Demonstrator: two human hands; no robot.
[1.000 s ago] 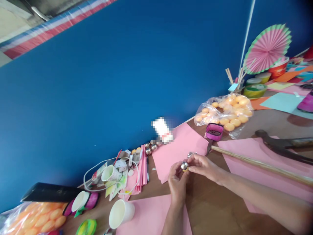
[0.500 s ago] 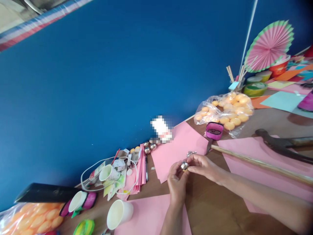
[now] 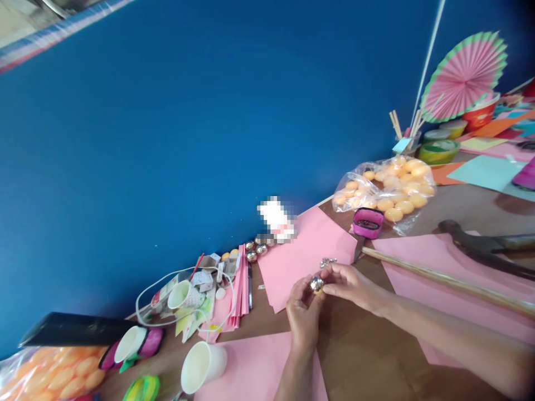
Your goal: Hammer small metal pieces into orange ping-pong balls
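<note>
A small ball [image 3: 316, 284], mostly covered in shiny silver studs with a yellow-orange patch low down, is held between my two hands. My left hand [image 3: 303, 314] is closed around its left and lower side. From the right, my right hand [image 3: 351, 285] pinches at it with thumb and fingers; whether a stud is between them I cannot make out. Just beyond the right fingertips lies a little heap of shiny metal pieces [image 3: 327, 262], at the near edge of a pink paper sheet [image 3: 307, 245]. Similar silver balls [image 3: 261, 249] rest near the blue wall.
A plastic bag of orange balls [image 3: 403, 186], a purple box [image 3: 368, 223], a wooden stick [image 3: 438, 275] and a hammer [image 3: 472, 245] lie to the right. A white cup [image 3: 204, 366], a cable [image 3: 140, 295] and stacked pink paper [image 3: 240, 289] are on the left.
The view has shifted slightly. Both hands stay in nearly the same place around the ball, which shows a little more of its studded side now.
</note>
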